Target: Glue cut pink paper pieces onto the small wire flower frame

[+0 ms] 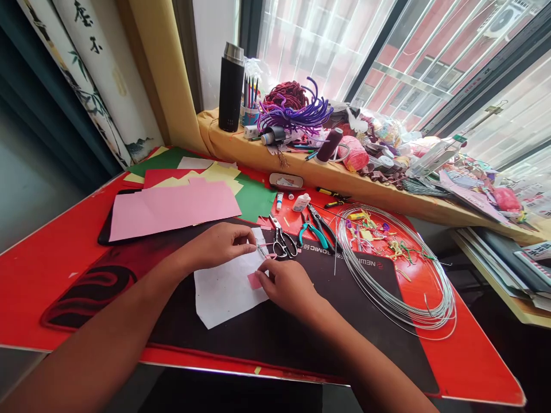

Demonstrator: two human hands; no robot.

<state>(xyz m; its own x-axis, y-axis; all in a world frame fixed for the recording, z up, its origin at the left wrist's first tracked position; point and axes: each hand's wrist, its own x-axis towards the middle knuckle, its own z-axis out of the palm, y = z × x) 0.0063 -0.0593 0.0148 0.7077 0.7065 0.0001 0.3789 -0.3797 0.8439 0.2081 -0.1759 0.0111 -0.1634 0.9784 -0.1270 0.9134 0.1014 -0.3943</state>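
Over a white sheet of paper my two hands face each other with a small wire-like piece between them. It looks thin and greyish, with narrow pink bits beside it; the details are too small to make out. My left hand pinches its upper end, thumb against fingers. Lower and to the right, my right hand is closed in a pinch near its other end. A small pink paper square lies on the sheet by the right fingertips. Black-handled scissors rest just beyond the hands.
Pink paper tops coloured sheets at back left. Teal pliers, black-handled pliers and a white bottle lie ahead. A wire coil rings scraps at right. The sill holds a black flask and craft supplies.
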